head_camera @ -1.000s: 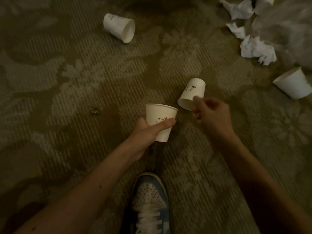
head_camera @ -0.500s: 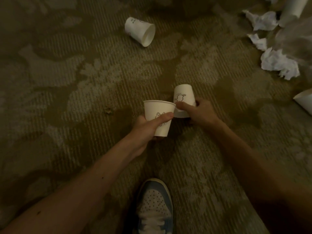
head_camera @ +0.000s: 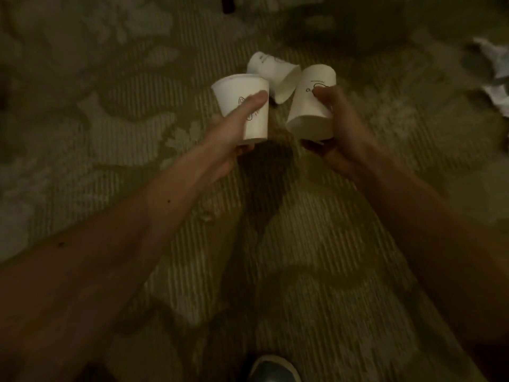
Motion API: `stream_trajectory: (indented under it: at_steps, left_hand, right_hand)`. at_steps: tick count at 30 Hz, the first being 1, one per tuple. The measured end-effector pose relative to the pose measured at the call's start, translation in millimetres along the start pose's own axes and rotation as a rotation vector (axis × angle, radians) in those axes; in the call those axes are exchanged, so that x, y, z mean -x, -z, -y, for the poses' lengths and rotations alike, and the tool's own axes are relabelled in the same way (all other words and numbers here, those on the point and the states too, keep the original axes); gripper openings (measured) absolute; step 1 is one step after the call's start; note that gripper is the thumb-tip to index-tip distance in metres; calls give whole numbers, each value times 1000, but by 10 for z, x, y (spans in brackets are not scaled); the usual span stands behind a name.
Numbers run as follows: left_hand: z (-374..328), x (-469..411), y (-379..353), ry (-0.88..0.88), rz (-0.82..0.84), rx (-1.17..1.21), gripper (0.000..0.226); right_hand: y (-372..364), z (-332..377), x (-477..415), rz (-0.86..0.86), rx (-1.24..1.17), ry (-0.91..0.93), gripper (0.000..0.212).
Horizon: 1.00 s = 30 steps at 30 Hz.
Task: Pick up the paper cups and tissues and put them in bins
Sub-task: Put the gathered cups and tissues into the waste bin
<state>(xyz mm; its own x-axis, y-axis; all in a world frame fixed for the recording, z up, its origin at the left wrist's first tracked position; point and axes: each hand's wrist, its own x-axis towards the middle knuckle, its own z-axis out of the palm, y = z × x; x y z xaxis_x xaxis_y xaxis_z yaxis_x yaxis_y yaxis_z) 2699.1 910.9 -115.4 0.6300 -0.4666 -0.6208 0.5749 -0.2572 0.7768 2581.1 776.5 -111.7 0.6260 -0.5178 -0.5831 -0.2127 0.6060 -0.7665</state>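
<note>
My left hand [head_camera: 234,130] grips an upright white paper cup [head_camera: 242,92] with a small line drawing, thumb across its front. My right hand [head_camera: 341,128] holds a second white paper cup [head_camera: 308,111] upside down, its rim toward me and its base pointing up and away. Between and beyond the two, a third white paper cup [head_camera: 272,71] lies on its side on the carpet, its mouth facing right and toward me. Crumpled white tissues [head_camera: 495,75] lie at the far right edge, partly cut off.
Patterned beige-green carpet [head_camera: 110,133] covers the whole floor in dim light. My blue and white shoe [head_camera: 272,370] shows at the bottom edge. A dark object [head_camera: 228,2] stands at the top edge.
My right hand has lifted the second cup off the carpet. The view has moved forward, so the third cup on the floor now lies just beyond both hands.
</note>
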Motion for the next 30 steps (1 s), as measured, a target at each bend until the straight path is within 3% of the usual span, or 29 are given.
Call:
stream_trajectory:
  at_steps: [6,16,21,30]
  left_hand:
    - [-450,-414,-11,-78,97,19,42]
    - [-724,-809,-135,-122,196,-124,26]
    - [-715,-827,-82,-98,198,-186,37]
    - [-619,-610,276,-80,110,-171,42]
  right_hand:
    - [-236,111,-289,81,-203,-3,34]
    - [-290,55,-508,136,-192,11,33]
    - [-396,22,-558,137,-243,-22,20]
    - [-563,-188,-420,134,-175,-54,34]
